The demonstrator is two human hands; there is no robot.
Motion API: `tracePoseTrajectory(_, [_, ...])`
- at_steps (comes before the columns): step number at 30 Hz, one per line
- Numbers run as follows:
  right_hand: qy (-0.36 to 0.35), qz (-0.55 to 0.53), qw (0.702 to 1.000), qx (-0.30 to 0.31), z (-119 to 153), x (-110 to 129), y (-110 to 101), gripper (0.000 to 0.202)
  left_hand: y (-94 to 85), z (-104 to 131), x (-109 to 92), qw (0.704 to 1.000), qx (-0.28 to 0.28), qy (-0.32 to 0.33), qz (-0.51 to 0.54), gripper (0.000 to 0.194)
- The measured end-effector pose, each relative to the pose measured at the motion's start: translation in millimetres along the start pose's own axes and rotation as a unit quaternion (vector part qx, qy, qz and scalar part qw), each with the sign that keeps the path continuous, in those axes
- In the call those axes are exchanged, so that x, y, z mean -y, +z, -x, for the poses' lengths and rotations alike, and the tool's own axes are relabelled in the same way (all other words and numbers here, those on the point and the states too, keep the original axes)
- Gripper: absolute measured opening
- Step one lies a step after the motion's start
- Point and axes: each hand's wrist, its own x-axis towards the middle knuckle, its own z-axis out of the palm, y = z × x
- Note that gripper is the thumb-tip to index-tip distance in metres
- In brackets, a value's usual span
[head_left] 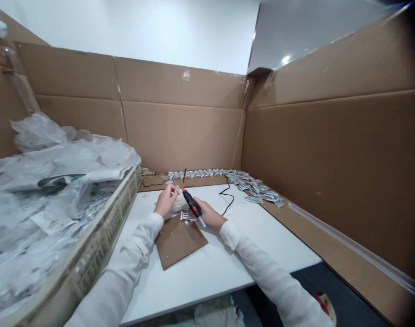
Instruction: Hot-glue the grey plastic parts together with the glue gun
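Observation:
My right hand is wrapped round a black glue gun with an orange tip and a translucent glue stick at its back end. The tip points up and left, close to my left hand. Between the pinched fingertips of that left hand is a small pale translucent piece, too small to name. Below and between the hands is a white bowl, partly covered. A small black-and-white flat piece lies by the top edge of a brown cardboard sheet, under the glue gun.
A cream plastic crate heaped with clear plastic bags fills the left side. Several small silvery pieces lie along the back and right of the white table. A black cord runs behind my right hand. Tall cardboard walls surround the table.

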Motion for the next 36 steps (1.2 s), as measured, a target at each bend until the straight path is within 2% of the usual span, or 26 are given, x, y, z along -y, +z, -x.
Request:
tracePoseTrajectory(3, [0.006,0.02,1.0,0.01,4.8,-1.5,0.9,0.024,-4.3,7.4,5.4,0.977,-0.042,-0.087,0.189,0.017])
tracePoseTrajectory(6, [0.014,0.036,0.999,0.02,10.8,-2.9,1.3,0.03,-6.7,11.7,7.2,0.955,-0.071,-0.116,0.265,0.025])
tracePoseTrajectory(11, [0.013,0.038,0.999,0.017,11.6,0.0,1.7,0.023,-2.9,11.8,6.2,0.96,-0.099,-0.083,0.25,0.027])
tracePoseTrajectory(15, [0.019,0.016,0.999,-0.04,9.6,-3.5,0.6,0.019,-1.3,12.2,3.0,0.977,-0.123,-0.039,0.167,0.027])
tracePoseTrajectory(17, [0.033,0.0,0.995,-0.09,9.1,-8.4,-1.5,0.018,-2.5,14.4,-1.9,0.985,-0.102,-0.027,0.14,0.026])
tracePoseTrajectory(20, [0.052,-0.032,0.987,-0.15,7.1,-16.2,-7.2,0.023,-3.5,19.8,-14.4,0.994,0.001,0.001,0.113,0.022])
tracePoseTrajectory(23, [0.069,-0.062,0.98,-0.176,3.8,-20.5,-13.4,0.027,0.3,26.1,-30.0,0.992,0.102,0.044,0.058,0.017])
tracePoseTrajectory(25, [0.079,-0.077,0.977,-0.181,2.1,-19.9,-16.0,0.029,6.0,30.1,-38.8,0.989,0.133,0.065,0.02,0.016])
tracePoseTrajectory(28, [0.081,-0.097,0.977,-0.174,1.8,-14.8,-17.0,0.031,16.9,35.2,-45.4,0.989,0.134,0.066,-0.002,0.015])
tracePoseTrajectory(31, [0.075,-0.112,0.977,-0.166,2.4,-8.4,-16.3,0.032,26.6,38.2,-44.0,0.992,0.12,0.046,0.014,0.014])
tracePoseTrajectory(36, [0.064,-0.127,0.975,-0.17,2.8,-2.7,-15.2,0.03,32.7,40.2,-40.5,0.995,0.097,-0.003,0.027,0.013])
